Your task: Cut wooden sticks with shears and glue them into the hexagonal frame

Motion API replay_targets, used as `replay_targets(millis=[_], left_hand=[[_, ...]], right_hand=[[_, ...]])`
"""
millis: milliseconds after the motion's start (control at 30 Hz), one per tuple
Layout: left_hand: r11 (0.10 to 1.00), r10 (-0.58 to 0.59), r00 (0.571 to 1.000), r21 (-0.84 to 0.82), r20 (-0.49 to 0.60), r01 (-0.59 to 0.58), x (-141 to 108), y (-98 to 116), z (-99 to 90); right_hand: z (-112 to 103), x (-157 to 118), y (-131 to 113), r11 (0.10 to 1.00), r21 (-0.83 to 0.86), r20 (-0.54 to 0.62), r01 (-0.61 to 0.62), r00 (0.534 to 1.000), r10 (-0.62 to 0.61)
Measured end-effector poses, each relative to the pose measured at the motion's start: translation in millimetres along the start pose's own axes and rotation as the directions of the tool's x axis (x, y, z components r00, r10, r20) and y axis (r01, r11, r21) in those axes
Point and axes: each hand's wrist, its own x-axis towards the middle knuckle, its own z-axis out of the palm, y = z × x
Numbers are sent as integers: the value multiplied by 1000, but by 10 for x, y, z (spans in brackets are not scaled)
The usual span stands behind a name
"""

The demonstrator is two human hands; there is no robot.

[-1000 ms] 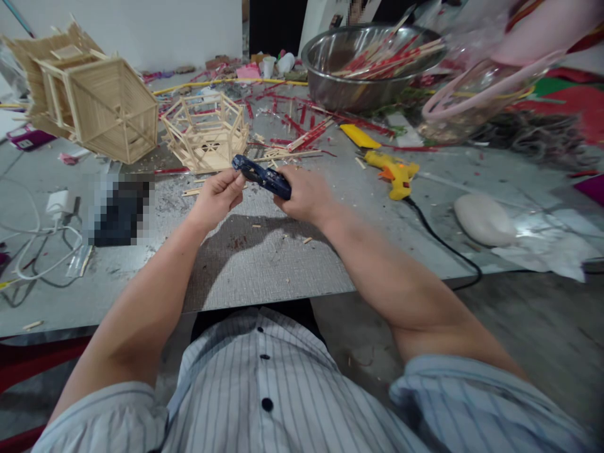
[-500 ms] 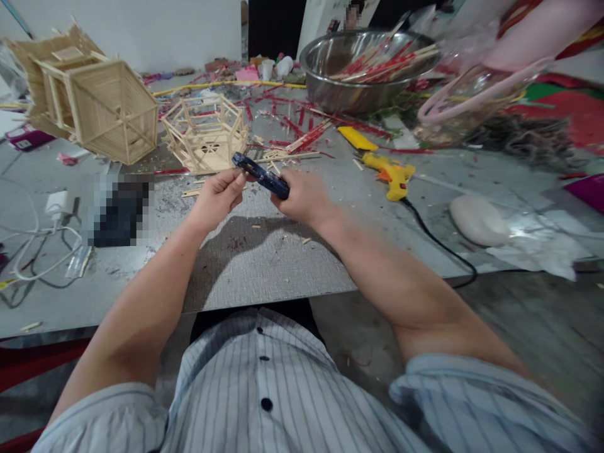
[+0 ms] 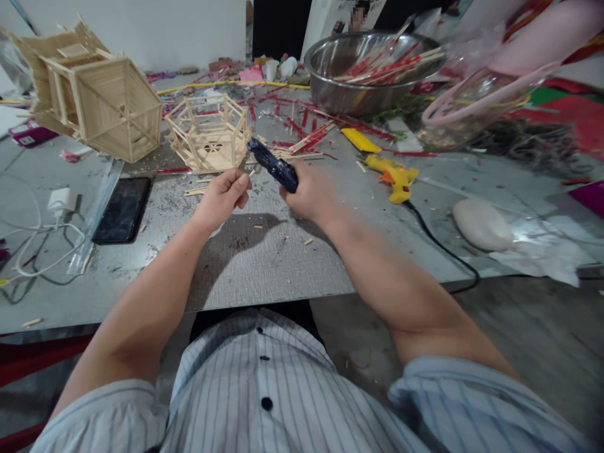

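My left hand (image 3: 225,196) is closed in a pinch on a short wooden stick (image 3: 251,173), whose pale tip pokes out past the thumb. In my right hand (image 3: 309,194) is a dark blue plier-like cutter (image 3: 272,165), its head pointing up and left. A small gap separates the cutter from the stick. Just behind my hands stands an open hexagonal frame of wooden sticks (image 3: 207,135). Several more wooden sticks (image 3: 195,191) lie beside my left hand, and small cut bits (image 3: 309,241) are scattered on the table (image 3: 264,277).
A larger stick-built lantern shape (image 3: 117,113) lies tilted at left, behind a phone (image 3: 123,211) and white charger cable. At right are a yellow glue gun (image 3: 394,178) with its black cord and a pale rounded object (image 3: 481,224). A metal bowl (image 3: 363,97) of red-and-wood sticks stands behind.
The cutter in my right hand has moved away from my left fingers, up and to the right. My left hand keeps its pinch and has barely moved.
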Motion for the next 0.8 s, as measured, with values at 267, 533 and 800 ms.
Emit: replay_targets(millis=[267, 533, 800], left_hand=[[996, 52, 997, 79, -65, -47, 28, -73, -11], [660, 66, 987, 748, -145, 66, 32, -189, -134], [392, -39, 999, 920, 23, -6, 68, -257, -205]], right_hand=[[10, 26, 23, 994, -17, -3, 112, 994, -112], [93, 64, 161, 989, -136, 53, -62, 996, 70], [168, 100, 293, 987, -141, 19, -75, 997, 79]])
